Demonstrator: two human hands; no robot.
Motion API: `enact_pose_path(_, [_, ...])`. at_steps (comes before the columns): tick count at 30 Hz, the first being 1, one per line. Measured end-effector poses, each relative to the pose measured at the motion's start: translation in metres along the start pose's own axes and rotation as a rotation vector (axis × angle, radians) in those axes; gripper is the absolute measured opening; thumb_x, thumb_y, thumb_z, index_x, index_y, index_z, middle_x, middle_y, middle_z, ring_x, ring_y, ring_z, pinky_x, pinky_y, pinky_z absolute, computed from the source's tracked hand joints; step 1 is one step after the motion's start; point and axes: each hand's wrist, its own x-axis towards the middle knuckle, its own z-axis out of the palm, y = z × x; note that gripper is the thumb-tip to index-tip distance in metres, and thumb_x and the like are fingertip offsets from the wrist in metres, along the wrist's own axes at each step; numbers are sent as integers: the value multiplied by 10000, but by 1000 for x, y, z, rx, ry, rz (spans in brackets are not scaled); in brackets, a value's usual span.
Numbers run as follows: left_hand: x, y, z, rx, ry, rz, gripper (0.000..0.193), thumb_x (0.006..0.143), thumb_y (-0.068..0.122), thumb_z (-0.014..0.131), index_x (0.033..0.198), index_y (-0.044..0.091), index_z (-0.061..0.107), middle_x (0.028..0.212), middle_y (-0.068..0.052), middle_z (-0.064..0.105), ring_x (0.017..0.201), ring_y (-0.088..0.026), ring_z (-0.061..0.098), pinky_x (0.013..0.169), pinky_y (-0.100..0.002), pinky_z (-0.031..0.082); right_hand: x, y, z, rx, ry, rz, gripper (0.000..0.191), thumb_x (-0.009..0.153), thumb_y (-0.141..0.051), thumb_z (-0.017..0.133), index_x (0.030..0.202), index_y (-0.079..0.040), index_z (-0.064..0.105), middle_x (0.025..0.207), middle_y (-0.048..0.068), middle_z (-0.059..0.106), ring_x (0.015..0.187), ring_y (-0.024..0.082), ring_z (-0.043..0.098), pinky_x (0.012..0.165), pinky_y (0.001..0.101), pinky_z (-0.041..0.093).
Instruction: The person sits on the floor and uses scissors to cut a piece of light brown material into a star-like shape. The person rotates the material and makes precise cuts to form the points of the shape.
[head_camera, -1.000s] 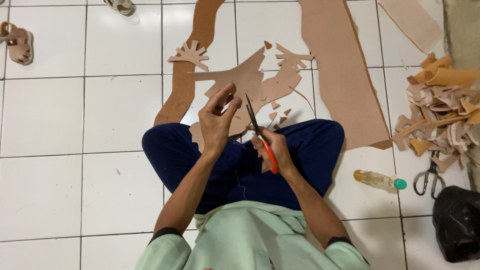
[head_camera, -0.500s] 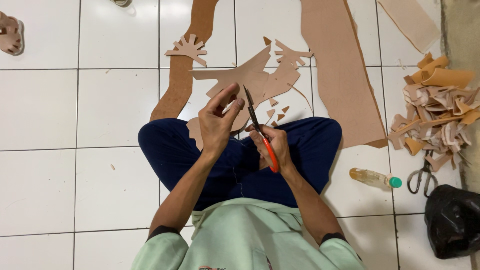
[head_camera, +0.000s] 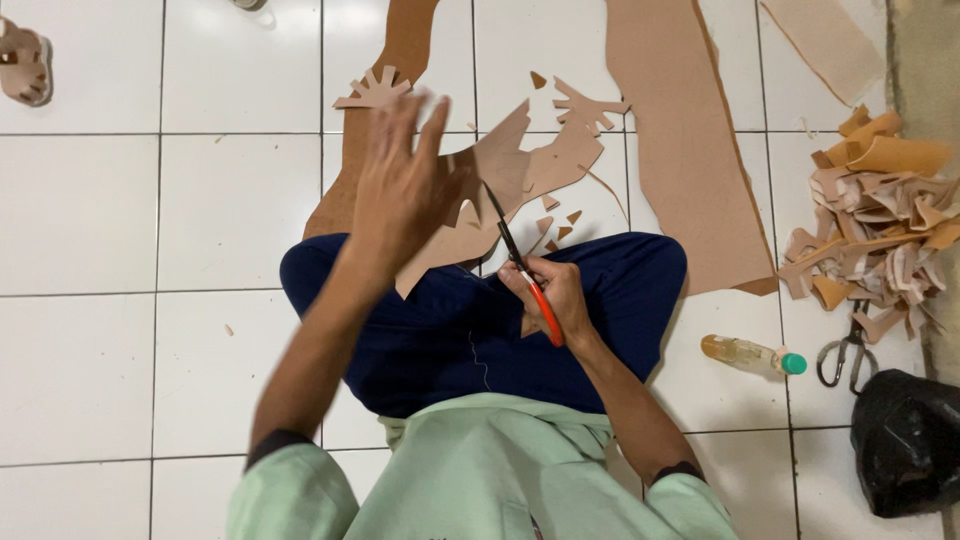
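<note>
I sit cross-legged on a white tiled floor. My right hand (head_camera: 555, 300) grips orange-handled scissors (head_camera: 520, 265), blades pointing up and away over my lap. My left hand (head_camera: 400, 185) is stretched forward, fingers spread and blurred, over the tan cut-out sheet (head_camera: 520, 165) that lies across my knee and the floor. I cannot tell whether its fingers touch the sheet. A small fringed tan piece (head_camera: 372, 92) lies just beyond the left hand.
Long tan sheets (head_camera: 680, 130) run up the floor ahead. A heap of tan offcuts (head_camera: 875, 225) lies at right, with a second pair of scissors (head_camera: 845, 350), a small bottle (head_camera: 750, 353) and a black bag (head_camera: 905, 440). A sandal (head_camera: 22, 60) sits far left.
My left hand has let go of the piece at the scissor blades and swung forward and left, fingers spread. The right hand with the scissors stays over my lap.
</note>
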Motion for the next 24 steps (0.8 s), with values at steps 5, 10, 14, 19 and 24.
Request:
enact_pose_path(5, [20, -14, -19, -803, -577, -248, 295, 968, 122, 669, 1258, 95, 719, 811, -120, 752, 633, -209, 701, 571, -388, 559, 0, -12, -5, 229, -134, 212, 383, 940, -323, 673, 1089, 21, 752, 550, -22, 486, 435, 61, 407, 393, 244, 327])
enact_pose_path(10, [15, 2, -28, -857, -667, -222, 278, 964, 154, 677, 1229, 106, 746, 749, -110, 758, 507, -190, 651, 505, -373, 525, 6, -15, -10, 444, -317, 81, 482, 1028, -337, 570, 1285, 64, 640, 779, 23, 574, 670, 82, 529, 618, 236, 486])
enact_pose_path(14, [9, 1, -24, -961, -596, -234, 316, 930, 163, 682, 1237, 105, 728, 881, -70, 792, 585, -140, 727, 555, -306, 599, 6, -13, -12, 456, -340, 102, 406, 999, -310, 560, 1218, 18, 655, 742, 13, 530, 646, 86, 503, 590, 241, 473])
enact_pose_path(19, [1, 0, -17, -968, -543, -241, 299, 935, 191, 704, 1209, 78, 750, 897, -95, 798, 701, -153, 765, 642, -307, 627, 5, -14, -14, 469, -354, 117, 374, 1016, -292, 566, 749, -32, 542, 650, 30, 515, 564, 104, 510, 535, 255, 457])
enact_pose_path(24, [-7, 3, -13, -1059, -545, -397, 300, 955, 189, 692, 1208, 34, 736, 878, -123, 789, 718, -159, 765, 659, -303, 626, 7, -16, -14, 505, -363, 155, 346, 984, -293, 542, 745, -43, 564, 603, 30, 507, 508, 108, 510, 475, 258, 447])
